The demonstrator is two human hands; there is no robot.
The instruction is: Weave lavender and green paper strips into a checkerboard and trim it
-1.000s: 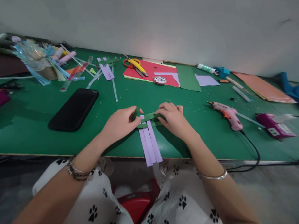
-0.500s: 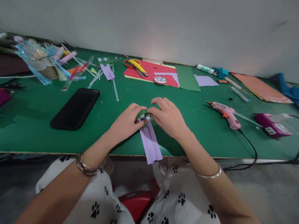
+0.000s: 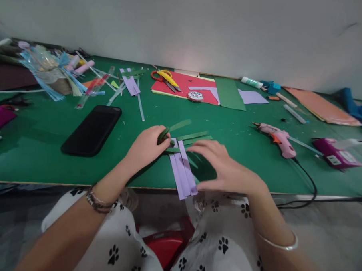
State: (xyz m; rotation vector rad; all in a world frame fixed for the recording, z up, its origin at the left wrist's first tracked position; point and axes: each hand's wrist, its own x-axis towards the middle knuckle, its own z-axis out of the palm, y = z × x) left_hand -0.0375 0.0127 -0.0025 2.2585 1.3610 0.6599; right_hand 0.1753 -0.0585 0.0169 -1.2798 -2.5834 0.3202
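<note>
1. Paper strips make up the work here; the purple strips [image 3: 182,171] lie side by side at the near edge of the green table [image 3: 43,137], and their ends hang a little past that edge; the green strips [image 3: 193,135] cross over their far ends.
2. Left hand [image 3: 145,147] has its fingers pinched together on the bent end of one green strip [image 3: 169,132], which curls up off the table.
3. Right hand [image 3: 224,169] hangs just over the purple strips with its fingers spread apart and flat; it is blurry, and it holds nothing.
4. Paper like this looks very light and thin; I think it bends, creases and tears fast, and slides on the smooth table; pinching a strip near its end, or pressing flat where the strips cross, seems the best hold.
5. Black phone [image 3: 92,129] lies to the left of the hands, near but not touching.
6. Pink glue gun [image 3: 277,138] lies to the right, with its black cord [image 3: 305,178] running off the near edge; its tip may be hot.
7. Scissors [image 3: 165,77] sit on red paper [image 3: 187,87] by the far edge, well apart; more paper scraps lie near the far left corner.
8. Nothing stands between the hands and the strips.
</note>
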